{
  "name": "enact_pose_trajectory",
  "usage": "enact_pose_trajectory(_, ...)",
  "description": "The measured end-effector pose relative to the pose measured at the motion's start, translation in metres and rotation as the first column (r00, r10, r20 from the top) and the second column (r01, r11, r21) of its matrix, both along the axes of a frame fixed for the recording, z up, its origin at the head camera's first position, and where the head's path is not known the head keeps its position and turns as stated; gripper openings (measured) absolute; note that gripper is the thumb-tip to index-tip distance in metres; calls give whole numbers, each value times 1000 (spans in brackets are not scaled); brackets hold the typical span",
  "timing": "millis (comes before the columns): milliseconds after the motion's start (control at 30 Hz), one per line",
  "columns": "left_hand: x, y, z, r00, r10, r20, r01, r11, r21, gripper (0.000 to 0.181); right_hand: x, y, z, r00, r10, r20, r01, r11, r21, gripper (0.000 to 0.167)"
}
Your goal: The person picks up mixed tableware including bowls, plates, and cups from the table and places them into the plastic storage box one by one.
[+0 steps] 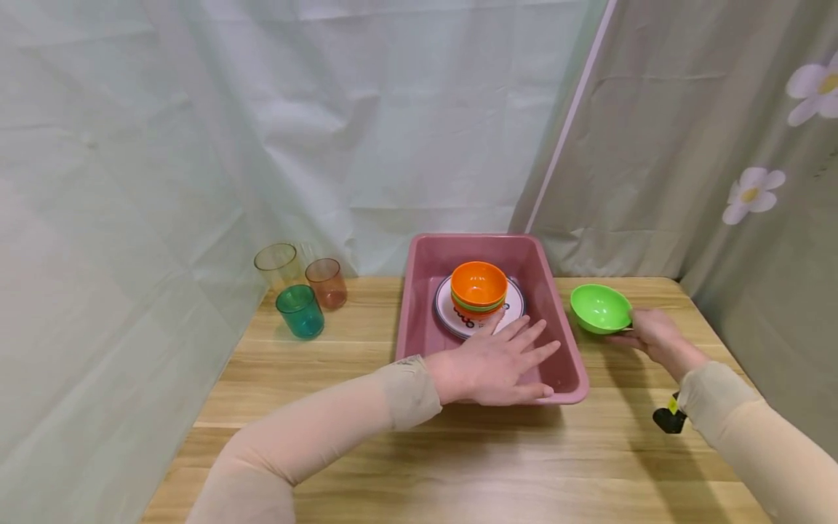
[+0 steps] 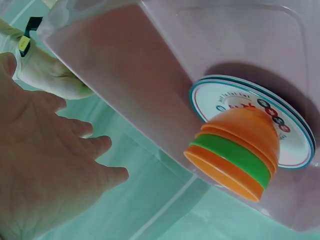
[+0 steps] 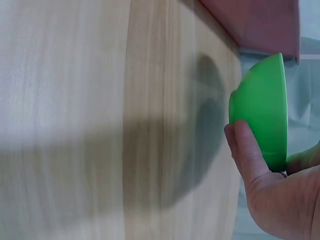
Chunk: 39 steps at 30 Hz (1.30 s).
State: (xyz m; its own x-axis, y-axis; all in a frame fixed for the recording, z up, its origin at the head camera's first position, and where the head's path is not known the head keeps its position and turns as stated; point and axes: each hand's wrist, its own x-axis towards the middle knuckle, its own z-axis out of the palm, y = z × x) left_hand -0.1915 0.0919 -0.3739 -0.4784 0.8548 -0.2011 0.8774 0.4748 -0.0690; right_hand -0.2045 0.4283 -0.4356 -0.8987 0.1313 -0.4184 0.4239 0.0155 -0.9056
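Head view shows our right grip (image 1: 655, 338) pinching a green bowl (image 1: 599, 309) by its right side, with fingers (image 3: 247, 145) under it. From the right wrist view, we see the green bowl held up off the counter (image 1: 353, 335). Our left grip (image 1: 500, 362) is spread wide and holds nothing, over the near part of a pink tub (image 1: 422, 320).

We think the packing is partly done. Just past the left grip, inside the pink tub, a bowl stack (image 1: 479, 284) sits on some plates (image 1: 445, 309). The green bowl seems left to go in; it is in our right grip, just outside the wall. Far to the left of both grips stand a teal cup (image 1: 301, 316), a red cup (image 1: 327, 287) and a yellowish cup (image 1: 278, 273). We can't tell if they belong inside too.

The green bowl is round, smooth and shiny, maybe plastic, with a little foot. The bowl stack is orange with a green band between. The plates are flat, round and white, with thin rings and printed words. We can see through the cups. The pink tub has smooth walls and round corners.
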Motion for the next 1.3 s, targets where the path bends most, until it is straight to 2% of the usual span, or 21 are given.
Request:
enact_pose_trajectory(267,-14,-19,5,1000,10,16,-11,997,79,77,3,2,28,998,18,-55,-19,1000,-9,57)
enact_pose_trajectory(500,-29,-45,9,998,23,-50,-16,991,135,76,6,-6,56,991,96,-91,-87,992,94,59)
enact_pose_trajectory(633,-36,-61,10,996,54,-72,-43,987,154,76,8,-17,67,983,149,-110,-138,985,104,58)
enact_pose_trajectory(900,-38,-90,12,992,118,-41,-109,978,179,77,15,-57,77,955,252,-156,-240,966,91,57)
enact_pose_trajectory(1133,-38,-111,11,988,151,-31,-141,969,204,77,21,-94,83,943,306,-132,-303,952,43,56)
enact_pose_trajectory(1300,-38,-126,11,985,171,-3,-166,961,219,76,23,-118,89,927,351,-134,-346,936,59,55)
